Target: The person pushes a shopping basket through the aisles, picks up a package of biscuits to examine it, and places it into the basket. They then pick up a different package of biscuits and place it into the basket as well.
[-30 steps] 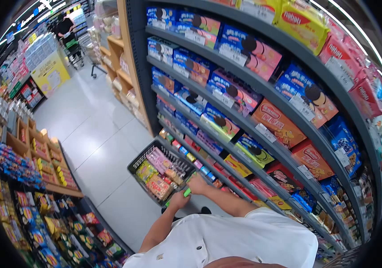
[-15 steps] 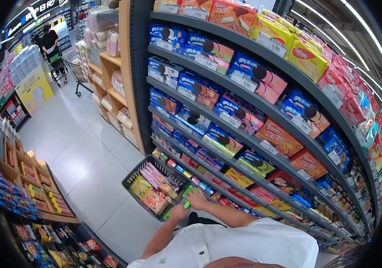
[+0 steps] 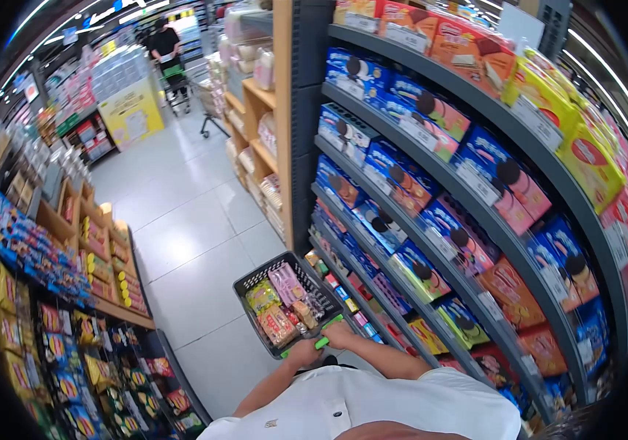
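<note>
A dark grey shopping basket (image 3: 239, 293) with a green handle (image 3: 321, 342) is in front of my body at the lower centre. Inside lie a pink package (image 3: 285, 283), a green-yellow package (image 3: 263, 295) and a reddish-brown package (image 3: 277, 325). My left hand (image 3: 304, 353) is closed round the handle at the basket's near side. Just to its right, my right hand (image 3: 339, 335) is also closed on the green handle.
Shelves of blue cookie boxes (image 3: 501, 176) rise close on the right. A wooden shelf (image 3: 259, 95) stands ahead. Snack racks (image 3: 101, 352) line the left. Up the tiled aisle (image 3: 204, 220), a person (image 3: 165, 42) stands by a shopping cart (image 3: 176, 82).
The view has turned left, so the shelves, aisle and distant person appear further right. The basket also appears further right and slightly lower, with both hands still on its handle.
</note>
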Demonstrator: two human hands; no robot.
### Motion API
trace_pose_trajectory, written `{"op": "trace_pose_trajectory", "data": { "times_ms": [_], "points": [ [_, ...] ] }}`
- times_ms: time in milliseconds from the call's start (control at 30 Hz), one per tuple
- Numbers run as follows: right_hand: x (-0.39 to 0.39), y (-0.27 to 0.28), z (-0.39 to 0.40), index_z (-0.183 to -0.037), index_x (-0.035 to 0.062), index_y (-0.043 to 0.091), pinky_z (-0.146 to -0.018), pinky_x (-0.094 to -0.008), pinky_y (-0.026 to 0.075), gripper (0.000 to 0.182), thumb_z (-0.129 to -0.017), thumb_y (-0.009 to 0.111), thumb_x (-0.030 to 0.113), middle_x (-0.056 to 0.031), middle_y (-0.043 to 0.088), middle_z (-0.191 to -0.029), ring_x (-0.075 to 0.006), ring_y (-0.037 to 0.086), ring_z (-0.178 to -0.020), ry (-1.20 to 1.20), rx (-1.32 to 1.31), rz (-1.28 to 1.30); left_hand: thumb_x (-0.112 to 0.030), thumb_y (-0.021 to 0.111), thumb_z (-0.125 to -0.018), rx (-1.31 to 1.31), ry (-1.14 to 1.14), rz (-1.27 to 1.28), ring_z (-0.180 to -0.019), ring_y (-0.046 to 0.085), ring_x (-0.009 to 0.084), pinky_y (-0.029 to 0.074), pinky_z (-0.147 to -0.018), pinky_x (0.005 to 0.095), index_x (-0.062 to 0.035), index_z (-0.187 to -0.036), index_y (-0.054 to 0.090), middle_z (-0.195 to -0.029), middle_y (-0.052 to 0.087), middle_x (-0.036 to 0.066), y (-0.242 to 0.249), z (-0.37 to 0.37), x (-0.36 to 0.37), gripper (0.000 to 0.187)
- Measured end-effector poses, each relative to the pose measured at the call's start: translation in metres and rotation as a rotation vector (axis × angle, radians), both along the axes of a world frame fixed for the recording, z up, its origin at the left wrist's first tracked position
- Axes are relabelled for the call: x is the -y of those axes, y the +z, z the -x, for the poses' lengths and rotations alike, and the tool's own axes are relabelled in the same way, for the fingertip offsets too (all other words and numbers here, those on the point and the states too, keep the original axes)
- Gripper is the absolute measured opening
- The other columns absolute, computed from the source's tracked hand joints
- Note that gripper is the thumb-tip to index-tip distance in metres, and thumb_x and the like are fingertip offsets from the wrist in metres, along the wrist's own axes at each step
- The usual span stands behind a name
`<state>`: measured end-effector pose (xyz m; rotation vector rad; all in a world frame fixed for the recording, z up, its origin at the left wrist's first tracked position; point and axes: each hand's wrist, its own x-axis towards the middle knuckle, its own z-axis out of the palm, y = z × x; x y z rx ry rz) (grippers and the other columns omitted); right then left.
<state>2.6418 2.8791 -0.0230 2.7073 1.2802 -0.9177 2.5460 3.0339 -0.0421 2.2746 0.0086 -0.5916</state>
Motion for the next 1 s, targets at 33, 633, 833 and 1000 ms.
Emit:
{"op": "trace_pose_trajectory", "data": {
  "times_ms": [33, 633, 833, 1000],
  "points": [
    [-0.004, 0.005, -0.008, -0.101, 0.0145, 0.070, -0.086, -0.0531, 0.048, 0.025, -0.078, 0.070, 0.024, -0.0117, 0.070, -0.101, -0.0309, 0.067, -0.102, -0.024, -0.042, -0.038, -0.037, 0.063, -0.085, -0.004, 0.026, -0.008, -0.086, 0.067, 0.0413, 0.052, -0.079, 0.0522, -0.0090, -0.100, 0.068, -0.092, 0.070, 0.021, 0.007, -0.004, -0.002, 0.032],
    [-0.067, 0.435, -0.111, -0.104, -0.0006, 0.068, -0.083, -0.0336, 0.054, 0.022, -0.084, 0.073, 0.007, -0.0130, 0.071, -0.101, -0.0228, 0.069, -0.092, -0.165, 0.297, -1.353, -0.034, 0.065, -0.085, -0.024, -0.064, 0.110, -0.091, 0.066, 0.0420, 0.051, -0.084, 0.0501, -0.0021, -0.101, 0.067, -0.097, 0.069, 0.024, -0.006, -0.058, -0.065, 0.036],
    [-0.071, 0.537, -0.046, -0.139, 0.0086, 0.048, -0.075, -0.0383, 0.051, 0.063, -0.097, 0.056, 0.054, -0.0157, 0.064, -0.112, -0.0267, 0.062, -0.093, 0.318, 0.698, -1.628, -0.033, 0.066, -0.085, -0.055, -0.120, 0.147, -0.094, 0.065, 0.0441, 0.051, -0.084, 0.0503, 0.0007, -0.104, 0.063, -0.099, 0.068, 0.026, -0.018, -0.078, -0.089, 0.039],
    [-0.048, 0.570, 0.029, -0.132, 0.0271, 0.059, -0.086, -0.0330, 0.040, 0.044, -0.096, 0.055, 0.052, 0.0121, 0.061, -0.122, -0.0130, 0.057, -0.098, 0.203, 1.060, -1.346, -0.034, 0.066, -0.085, -0.003, -0.017, 0.170, -0.094, 0.065, 0.0455, 0.051, -0.083, 0.0520, 0.0000, -0.104, 0.063, -0.097, 0.067, 0.028, -0.029, -0.086, -0.097, 0.040]
  ]
}}
